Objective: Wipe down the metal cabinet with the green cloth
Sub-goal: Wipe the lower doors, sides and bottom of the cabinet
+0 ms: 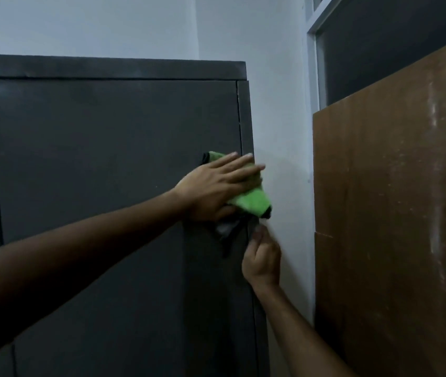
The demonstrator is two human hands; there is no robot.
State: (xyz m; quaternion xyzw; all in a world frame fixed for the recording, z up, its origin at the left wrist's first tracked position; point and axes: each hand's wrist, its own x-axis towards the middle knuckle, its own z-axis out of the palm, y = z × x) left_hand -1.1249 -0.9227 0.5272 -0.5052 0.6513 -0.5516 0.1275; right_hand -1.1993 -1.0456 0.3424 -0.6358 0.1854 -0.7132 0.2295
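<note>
A tall dark grey metal cabinet (pixel 107 159) fills the left and middle of the view. My left hand (pixel 213 186) lies flat on a green cloth (pixel 254 201), pressing it against the right door near the cabinet's right edge. The cloth has a dark border, and a grey flap hangs down below the hand. My right hand (pixel 262 259) is just under it at the cabinet's right edge, fingers curled, touching the hanging corner of the cloth; whether it pinches the cloth or the edge is unclear.
A white wall (pixel 281 104) stands right behind the cabinet's right edge. A large brown wooden board (pixel 393 213) leans at the right, with a dark window (pixel 393 44) above it. The gap between cabinet and board is narrow.
</note>
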